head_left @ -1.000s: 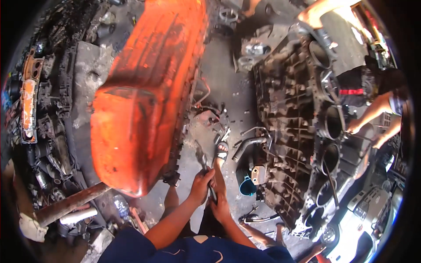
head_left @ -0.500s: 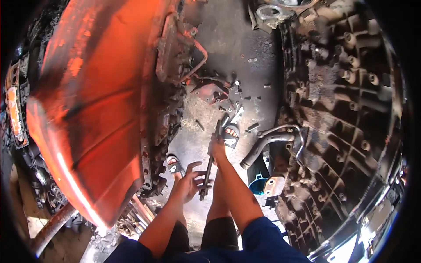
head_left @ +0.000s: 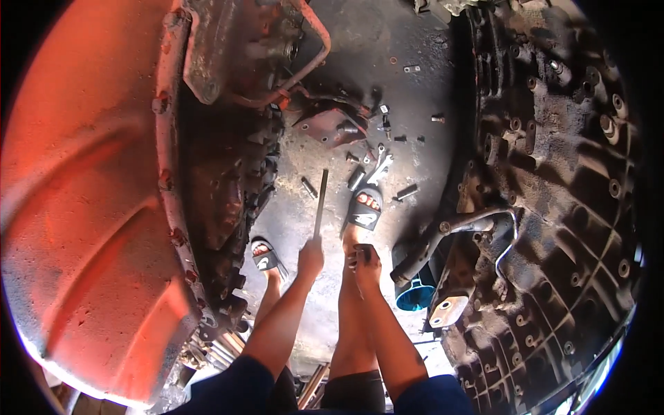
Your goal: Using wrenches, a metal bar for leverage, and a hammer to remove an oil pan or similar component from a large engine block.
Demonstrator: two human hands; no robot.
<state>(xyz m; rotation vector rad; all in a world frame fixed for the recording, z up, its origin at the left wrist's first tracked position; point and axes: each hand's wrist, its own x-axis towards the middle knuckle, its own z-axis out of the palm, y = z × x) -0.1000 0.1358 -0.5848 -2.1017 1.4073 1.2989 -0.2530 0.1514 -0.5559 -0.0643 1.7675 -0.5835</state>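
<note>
My left hand is closed round the lower end of a long dark metal bar, which points away from me over the floor. The bar's gripped end is hidden in the fist. To its right, in front of my right shin, my right hand is closed with curled fingers. A small dark piece shows between those fingers, too little of it to name. On the floor beyond lie wrenches, a dark cylindrical socket, another socket and a further one.
A large orange-red metal body fills the left side. A greasy ribbed engine casting stands at the right, with a bent pipe and a teal-rimmed container beside it. A reddish bracket and several bolts lie ahead.
The bar has passed from my right hand to my left, which was open beside it. My right hand has drawn back toward me. The view has shifted, bringing the orange-red body closer.
</note>
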